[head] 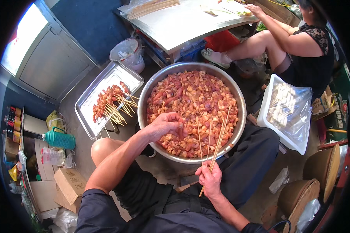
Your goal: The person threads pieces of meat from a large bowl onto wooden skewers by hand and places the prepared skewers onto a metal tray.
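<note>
A large round metal basin (143, 99) full of diced raw meat (192, 96) stands between my knees. Over its near left part, my left hand (170, 125) has thumb and fingers closed on a piece of meat (181, 132). Several thin wooden skewers (219, 139) are in my right hand (210, 178), below the near rim, their tips reaching over the meat. No meat can be made out for certain on these skewers. On the left, a metal tray (89, 87) holds a pile of meat skewers (109, 102), their bare stick ends pointing towards the basin.
Beyond the basin is a metal-edged table (175, 32) with a bundle of sticks (151, 8); a co-worker (306, 55) sits at its right. A white plastic tub (262, 116) with wrapped pale food stands right. A bucket (127, 51), teal flask (59, 138) and cardboard boxes (70, 183) lie left.
</note>
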A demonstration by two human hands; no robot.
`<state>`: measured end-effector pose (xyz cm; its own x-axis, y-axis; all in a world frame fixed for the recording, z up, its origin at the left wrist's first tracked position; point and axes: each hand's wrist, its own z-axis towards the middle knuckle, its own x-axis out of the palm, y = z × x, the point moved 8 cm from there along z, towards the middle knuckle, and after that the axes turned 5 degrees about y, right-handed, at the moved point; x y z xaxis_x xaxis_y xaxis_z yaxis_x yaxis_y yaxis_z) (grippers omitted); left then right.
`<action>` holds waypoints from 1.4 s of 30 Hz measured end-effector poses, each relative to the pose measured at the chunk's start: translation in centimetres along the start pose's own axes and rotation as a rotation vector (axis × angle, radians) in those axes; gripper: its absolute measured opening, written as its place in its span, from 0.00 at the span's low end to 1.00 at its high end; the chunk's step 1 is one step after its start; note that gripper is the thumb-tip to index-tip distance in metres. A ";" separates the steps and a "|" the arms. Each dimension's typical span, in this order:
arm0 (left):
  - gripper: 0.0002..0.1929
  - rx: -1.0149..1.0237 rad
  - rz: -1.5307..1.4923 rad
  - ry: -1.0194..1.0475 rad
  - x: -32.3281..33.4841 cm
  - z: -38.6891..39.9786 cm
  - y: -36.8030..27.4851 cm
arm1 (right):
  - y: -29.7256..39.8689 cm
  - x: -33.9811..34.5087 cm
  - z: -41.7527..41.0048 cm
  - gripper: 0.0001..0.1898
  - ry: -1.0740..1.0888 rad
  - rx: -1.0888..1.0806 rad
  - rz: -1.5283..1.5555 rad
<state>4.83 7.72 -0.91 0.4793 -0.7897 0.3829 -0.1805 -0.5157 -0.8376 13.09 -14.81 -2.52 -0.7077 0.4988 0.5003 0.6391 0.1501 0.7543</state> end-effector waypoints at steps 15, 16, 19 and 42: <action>0.11 0.116 -0.025 -0.306 -3.4 0.1 -0.5 | -0.5 0.0 0.2 0.06 -0.013 0.021 -0.051; 0.12 0.103 -0.042 -0.313 -3.4 0.1 -0.2 | -0.5 0.0 0.2 0.05 -0.016 0.020 -0.054; 0.10 0.059 -0.058 -0.367 -3.5 -0.1 0.1 | -0.3 0.1 0.1 0.06 -0.013 0.023 -0.045; 0.12 -0.004 -0.152 -0.540 -3.6 0.1 0.6 | -0.3 0.0 0.3 0.06 -0.017 0.022 -0.040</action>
<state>3.01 10.29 -2.85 0.8717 -0.4249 0.2442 -0.0780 -0.6122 -0.7868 12.98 -14.61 -2.86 -0.7276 0.5062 0.4630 0.6173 0.1889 0.7637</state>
